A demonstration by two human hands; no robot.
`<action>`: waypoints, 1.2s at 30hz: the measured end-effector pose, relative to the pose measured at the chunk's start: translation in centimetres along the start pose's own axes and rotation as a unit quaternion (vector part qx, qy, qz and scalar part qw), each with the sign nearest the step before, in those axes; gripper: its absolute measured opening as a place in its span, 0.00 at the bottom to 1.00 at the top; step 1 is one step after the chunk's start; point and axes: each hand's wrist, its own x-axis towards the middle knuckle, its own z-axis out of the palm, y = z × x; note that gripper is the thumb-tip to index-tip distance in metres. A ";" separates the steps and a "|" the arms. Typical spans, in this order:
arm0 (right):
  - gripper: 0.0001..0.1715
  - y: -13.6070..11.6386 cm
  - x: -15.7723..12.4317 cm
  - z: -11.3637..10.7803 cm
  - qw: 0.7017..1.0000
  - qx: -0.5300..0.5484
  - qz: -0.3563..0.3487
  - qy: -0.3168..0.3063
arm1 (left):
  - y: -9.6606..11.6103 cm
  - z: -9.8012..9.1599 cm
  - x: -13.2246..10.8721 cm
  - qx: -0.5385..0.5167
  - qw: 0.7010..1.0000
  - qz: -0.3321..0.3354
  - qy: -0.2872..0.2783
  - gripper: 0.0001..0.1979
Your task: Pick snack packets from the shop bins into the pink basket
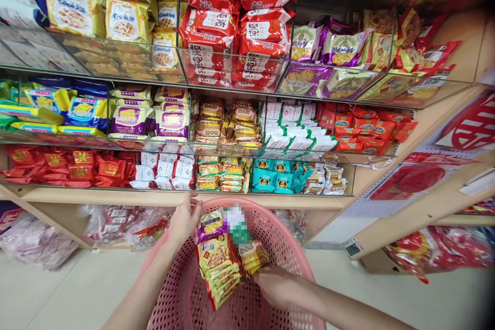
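Note:
A pink perforated plastic basket stands below the shelves, in front of me. My left hand grips its far-left rim. Inside the basket, my right hand has its fingers closed at the lower edge of a brown-and-gold snack packet; the fingertips are partly hidden. Left of that packet lies a stack of yellow-and-red snack packets. Above the stack is a purple cracker packet, with a white-and-green packet, partly blurred out, beside it.
Shelves with clear dividers rise behind the basket, holding yellow cookie packs, red packs, white-and-green packs and teal packs. A wooden shelf edge runs just beyond the rim. Bagged goods lie low at the left.

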 end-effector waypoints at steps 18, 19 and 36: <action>0.12 -0.9 0.7 -1.4 0.991 0.127 -0.004 -0.030 | 0.2 0.0 -0.1 0.040 0.999 0.008 -0.004 0.15; 0.12 -0.9 0.7 -1.4 0.988 0.149 -0.003 -0.040 | 0.2 0.1 -0.1 0.044 0.999 0.009 -0.004 0.15; 0.28 -0.2 0.2 -0.3 0.999 0.025 -0.038 -0.005 | 0.1 0.1 -0.3 0.054 0.998 0.016 -0.010 0.15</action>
